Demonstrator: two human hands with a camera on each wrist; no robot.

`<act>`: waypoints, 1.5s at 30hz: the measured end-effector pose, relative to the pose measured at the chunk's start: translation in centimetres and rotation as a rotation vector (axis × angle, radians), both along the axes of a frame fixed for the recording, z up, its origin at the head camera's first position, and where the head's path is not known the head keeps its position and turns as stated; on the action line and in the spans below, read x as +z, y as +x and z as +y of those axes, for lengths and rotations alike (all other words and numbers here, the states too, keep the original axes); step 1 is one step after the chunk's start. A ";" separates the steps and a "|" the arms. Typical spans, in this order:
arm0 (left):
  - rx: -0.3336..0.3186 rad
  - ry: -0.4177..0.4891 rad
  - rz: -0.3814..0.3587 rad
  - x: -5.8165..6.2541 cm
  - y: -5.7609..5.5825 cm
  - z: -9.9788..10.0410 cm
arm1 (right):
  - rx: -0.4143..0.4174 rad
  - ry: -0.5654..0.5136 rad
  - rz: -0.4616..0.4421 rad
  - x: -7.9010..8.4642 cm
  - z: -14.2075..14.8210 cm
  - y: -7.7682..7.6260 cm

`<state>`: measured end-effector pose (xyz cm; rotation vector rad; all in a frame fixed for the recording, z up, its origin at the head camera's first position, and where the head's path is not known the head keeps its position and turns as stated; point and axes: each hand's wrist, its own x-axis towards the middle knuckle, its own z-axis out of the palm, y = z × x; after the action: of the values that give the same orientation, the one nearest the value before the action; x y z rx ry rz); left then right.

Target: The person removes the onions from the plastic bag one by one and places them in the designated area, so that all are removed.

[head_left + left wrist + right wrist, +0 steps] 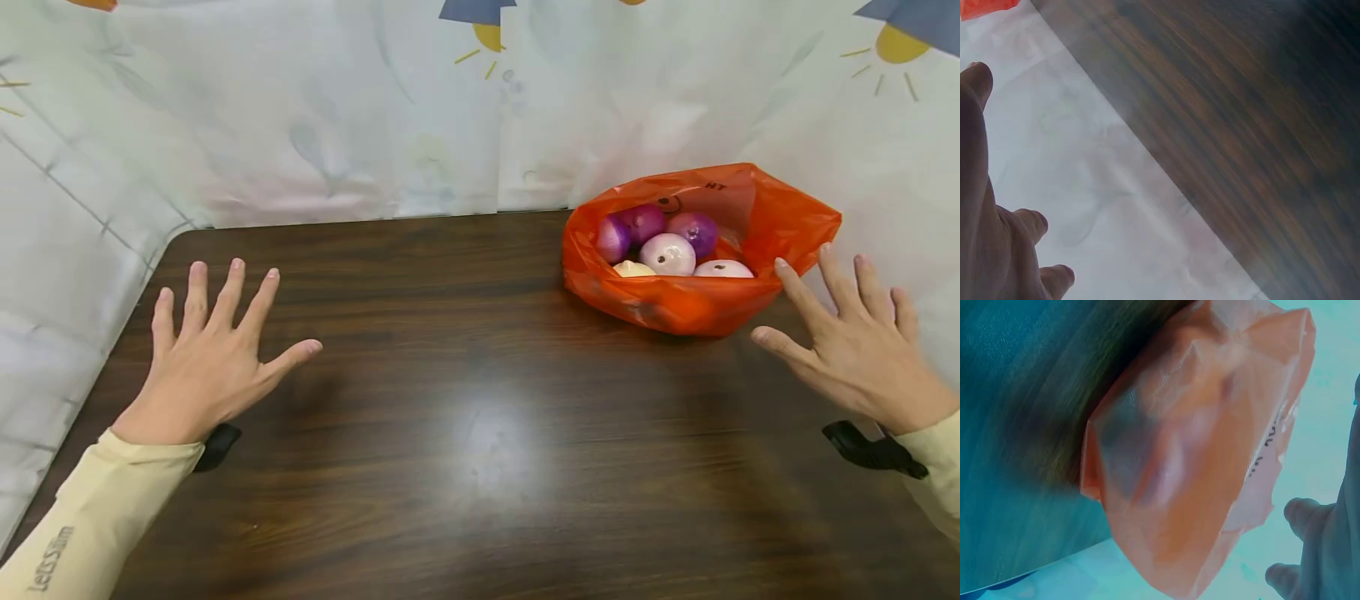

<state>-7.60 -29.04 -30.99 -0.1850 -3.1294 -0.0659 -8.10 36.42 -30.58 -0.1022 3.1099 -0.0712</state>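
Note:
An orange-red plastic bag (675,307) stands at the back right of the table, its mouth open upward. Inside it lie several onions, some purple (693,233) and some pale whitish (667,254). To the bag's right is my right hand (862,358), fingers spread and holding nothing. Its index fingertip overlaps the bag's edge in the head view, while the right wrist view has the fingers beside the bag (1191,456), apart from it. Over the table's left side my left hand (202,375) spreads its fingers, empty. The left wrist view catches only part of that hand (991,231).
The dark wood-grain table (420,375) has a rounded back left corner. Pale printed sheeting (337,108) hangs along its back and sides, close behind the bag. Both wrists carry a black device (873,450) below cream sleeves (112,508).

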 end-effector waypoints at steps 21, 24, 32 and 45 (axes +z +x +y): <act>-0.045 0.054 0.047 0.1 -3.1 3.4 | -0.021 -0.135 0.117 -0.5 2.1 -1.4; -0.056 0.068 0.058 0.0 -3.9 4.4 | -0.008 -0.182 0.152 -0.7 2.4 -1.5; -0.081 0.097 0.094 -0.4 -5.5 6.4 | 0.052 -0.327 0.242 -1.6 3.4 -2.3; -0.153 0.259 0.170 -0.8 -8.8 10.7 | -0.058 -0.847 0.211 -3.6 5.5 -3.5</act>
<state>-16.40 -18.29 -31.82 -0.4024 -2.8949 -0.4293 -11.56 41.88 -34.17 -0.0342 3.0226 -1.4390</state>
